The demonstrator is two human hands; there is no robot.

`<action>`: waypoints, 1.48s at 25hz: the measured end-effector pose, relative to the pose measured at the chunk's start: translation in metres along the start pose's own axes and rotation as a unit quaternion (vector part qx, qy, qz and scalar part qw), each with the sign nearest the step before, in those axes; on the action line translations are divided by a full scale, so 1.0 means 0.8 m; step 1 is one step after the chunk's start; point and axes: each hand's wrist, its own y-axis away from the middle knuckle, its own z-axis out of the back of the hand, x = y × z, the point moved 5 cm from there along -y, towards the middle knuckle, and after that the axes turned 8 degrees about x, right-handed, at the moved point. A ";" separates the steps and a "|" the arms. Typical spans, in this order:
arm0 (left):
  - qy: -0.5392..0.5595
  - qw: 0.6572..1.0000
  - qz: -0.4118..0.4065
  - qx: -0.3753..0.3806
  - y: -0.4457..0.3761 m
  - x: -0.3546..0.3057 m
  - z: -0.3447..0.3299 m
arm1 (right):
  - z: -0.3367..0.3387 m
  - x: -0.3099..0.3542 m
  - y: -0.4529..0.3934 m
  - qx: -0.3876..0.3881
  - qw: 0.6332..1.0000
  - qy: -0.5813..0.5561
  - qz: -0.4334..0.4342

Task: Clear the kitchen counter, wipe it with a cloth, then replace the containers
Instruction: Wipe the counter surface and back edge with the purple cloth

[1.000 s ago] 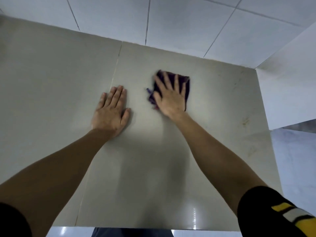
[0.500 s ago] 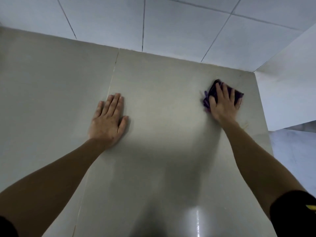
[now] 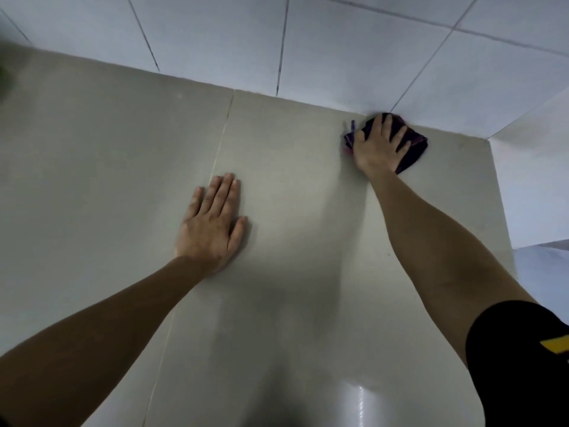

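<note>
White tiled wall (image 3: 354, 47) along back, dark grout lines, large tiles. White side panel (image 3: 542, 186) at right, meets back wall in corner. Pale floor (image 3: 542, 272) visible below side panel at right edge. Black sleeve (image 3: 517, 365) lower right corner, yellow mark on it. Blurred greenish patch (image 3: 3, 78) at far left edge, cannot identify. Bright glare spot (image 3: 360, 402) bottom centre-right.

We see a white tiled wall (image 3: 354, 47) with dark grout lines behind the counter's far edge. At the far right corner a plain white side wall (image 3: 542, 186) rises. A light glare (image 3: 357, 399) shines near the near edge.
</note>
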 end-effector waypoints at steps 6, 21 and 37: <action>0.008 1.000 0.002 0.019 0.001 -0.002 0.005 | -0.050 0.152 0.037 0.021 0.989 0.051 0.140; 0.031 0.999 -0.008 0.035 0.001 0.000 0.005 | -0.051 -0.053 0.213 -0.005 0.980 0.131 0.147; 0.052 0.994 -0.056 0.076 0.008 0.009 0.010 | -0.141 0.020 0.394 -0.013 0.963 0.105 0.248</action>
